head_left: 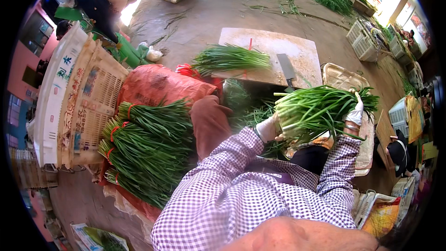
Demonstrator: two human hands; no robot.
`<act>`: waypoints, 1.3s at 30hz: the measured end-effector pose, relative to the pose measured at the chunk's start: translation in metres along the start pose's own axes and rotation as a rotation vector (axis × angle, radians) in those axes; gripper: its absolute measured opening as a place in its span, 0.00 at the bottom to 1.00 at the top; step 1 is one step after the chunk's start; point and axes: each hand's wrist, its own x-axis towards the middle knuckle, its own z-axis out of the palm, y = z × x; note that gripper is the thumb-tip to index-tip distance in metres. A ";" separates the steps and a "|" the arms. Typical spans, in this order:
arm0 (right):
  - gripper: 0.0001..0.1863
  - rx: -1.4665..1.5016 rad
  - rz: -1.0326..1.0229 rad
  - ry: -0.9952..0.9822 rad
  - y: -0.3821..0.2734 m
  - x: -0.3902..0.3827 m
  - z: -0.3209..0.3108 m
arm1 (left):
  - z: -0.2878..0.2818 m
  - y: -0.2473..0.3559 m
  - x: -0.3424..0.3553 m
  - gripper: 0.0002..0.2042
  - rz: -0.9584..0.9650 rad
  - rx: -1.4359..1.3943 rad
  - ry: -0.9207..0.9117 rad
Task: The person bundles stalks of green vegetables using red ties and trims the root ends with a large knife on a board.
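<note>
The right hand (357, 110) clasps the leafy end of the greens (311, 107), which stretch across to the left hand (268, 129), touching their stems; its grip I can't tell. Beyond both, a cleaver (286, 66) lies on a board (302, 51).

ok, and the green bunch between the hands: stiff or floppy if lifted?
Likely floppy at the leaf end: the green bunch splays into thin, bending leaves around the right hand. Probably stiffer at the pale stalk ends, which look straighter. Strands might slip out, since no band shows on it.
</note>
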 end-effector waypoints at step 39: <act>0.05 -0.013 -0.217 -0.046 0.006 -0.023 0.078 | 0.022 0.027 -0.004 0.29 0.143 -0.053 -0.044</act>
